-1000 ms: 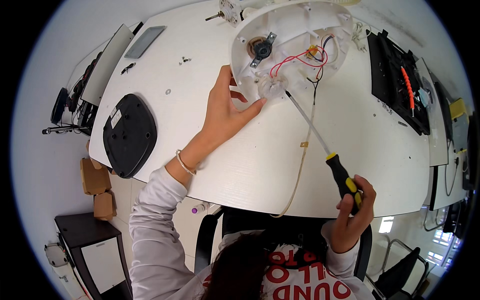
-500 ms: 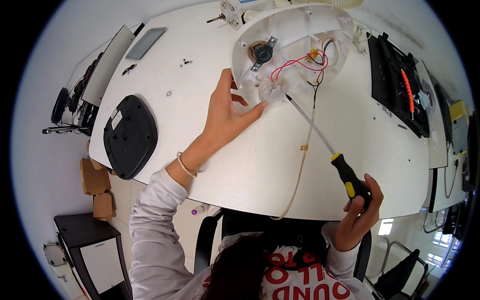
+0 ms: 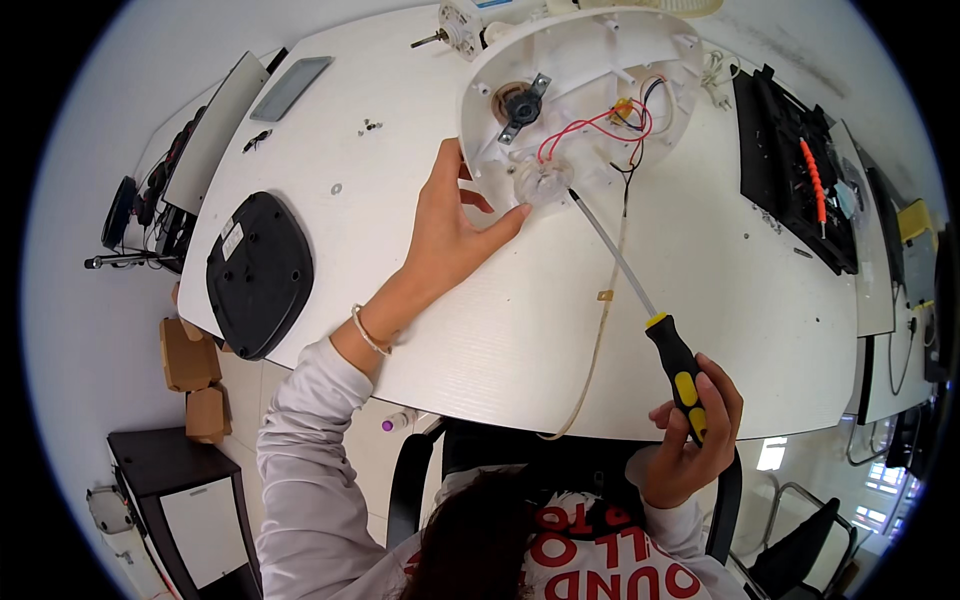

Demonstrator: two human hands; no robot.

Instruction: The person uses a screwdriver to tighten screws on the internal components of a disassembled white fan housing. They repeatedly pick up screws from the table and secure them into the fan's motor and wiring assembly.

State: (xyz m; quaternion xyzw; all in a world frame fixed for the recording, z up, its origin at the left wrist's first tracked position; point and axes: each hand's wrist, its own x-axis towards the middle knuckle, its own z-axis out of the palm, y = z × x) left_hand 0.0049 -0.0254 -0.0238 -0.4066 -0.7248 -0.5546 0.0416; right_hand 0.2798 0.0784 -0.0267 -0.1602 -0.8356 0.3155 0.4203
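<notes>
A white plastic housing (image 3: 585, 85) stands tilted on the table, its hollow inside facing me. My left hand (image 3: 448, 238) grips its lower left rim, thumb in front and fingers behind. In my right hand (image 3: 697, 445) is a screwdriver (image 3: 669, 345) with a black and yellow handle. Its tip sits at the edge of a clear round plastic part (image 3: 543, 182) inside the housing; whether it engages a screw cannot be made out. Red wires (image 3: 590, 124) run from that part across the inside. Beside them is a black round component (image 3: 520, 106) with a metal strap.
A pale cord (image 3: 604, 330) trails from the housing over the table's front edge. To the left lie a black base plate (image 3: 260, 275), a grey tray (image 3: 291, 87) and small screws (image 3: 371, 125). An open black toolbox (image 3: 795, 165) stands right; a white motor (image 3: 461, 30) lies behind.
The screwdriver's handle has swung slightly left and turned, with my right hand shifting left and its fingers repositioned on it. My left hand and the housing have hardly moved.
</notes>
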